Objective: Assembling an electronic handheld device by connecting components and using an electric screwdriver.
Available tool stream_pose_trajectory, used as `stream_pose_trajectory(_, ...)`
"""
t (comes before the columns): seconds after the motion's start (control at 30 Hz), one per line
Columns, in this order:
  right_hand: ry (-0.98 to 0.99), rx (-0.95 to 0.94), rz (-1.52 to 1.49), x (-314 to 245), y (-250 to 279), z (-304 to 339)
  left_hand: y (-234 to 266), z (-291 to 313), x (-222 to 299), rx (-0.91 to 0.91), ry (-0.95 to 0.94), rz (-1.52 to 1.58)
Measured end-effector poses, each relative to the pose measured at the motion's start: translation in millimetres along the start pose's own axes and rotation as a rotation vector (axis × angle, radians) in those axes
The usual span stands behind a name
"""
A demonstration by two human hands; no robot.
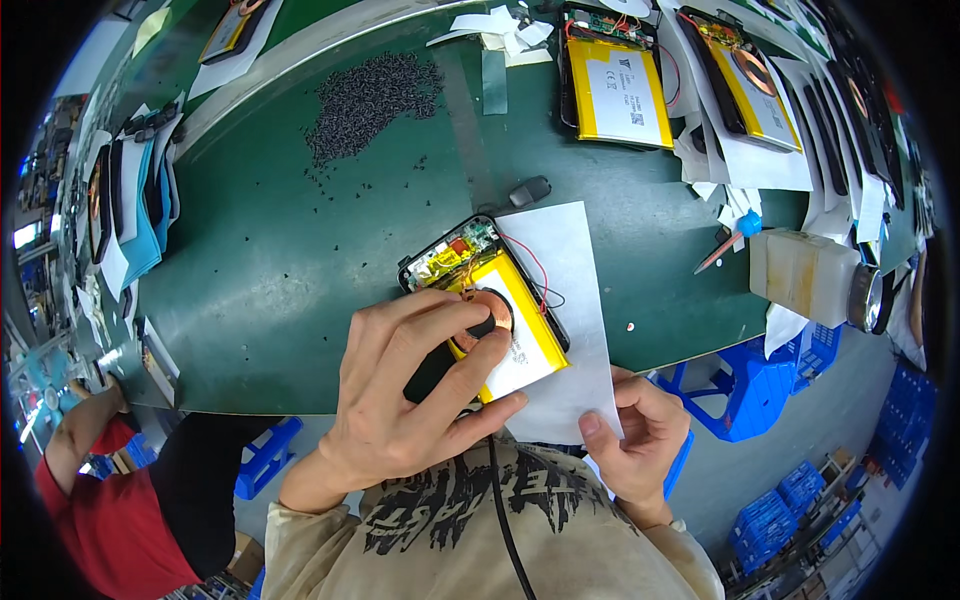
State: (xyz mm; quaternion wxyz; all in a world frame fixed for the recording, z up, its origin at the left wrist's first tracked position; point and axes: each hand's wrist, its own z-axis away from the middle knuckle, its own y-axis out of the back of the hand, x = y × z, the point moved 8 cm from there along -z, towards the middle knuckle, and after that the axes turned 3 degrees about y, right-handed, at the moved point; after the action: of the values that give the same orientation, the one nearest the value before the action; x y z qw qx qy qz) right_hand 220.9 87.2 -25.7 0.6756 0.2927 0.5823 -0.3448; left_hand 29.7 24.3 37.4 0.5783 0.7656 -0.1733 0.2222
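Note:
Near the table's front edge lies an open black power bank case [405, 275] with a green circuit board [485, 238] at its far end. A white battery [535, 350] with yellow edges fills the rest, and thin red and black wires loop out at its right. My left hand [400, 400] reaches over the battery, its fingers closed around a round copper coil [503, 310] with a dark centre. Under the case is a white paper sheet [575, 280]. My right hand [645, 430] pinches the sheet's near right corner between thumb and fingers.
Small black pieces [370, 105] are heaped at the far left. At the back right, more battery units [620, 90] lie beside stacked papers. A blue-topped pointed tool [735, 240] and a plastic bottle [805, 275] are on the right. Another person in red [115, 520] is at lower left.

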Motion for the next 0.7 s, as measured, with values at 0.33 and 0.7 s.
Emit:
stream_pose_trajectory(0.33,0.044,-0.003,0.014,-1,1,0,-8,-10,-6,-0.18,0.184,-0.142)
stream_pose_trajectory(0.7,-0.176,0.18,-0.096,3,4,-6,23,-6,-21,0.036,0.182,0.161)
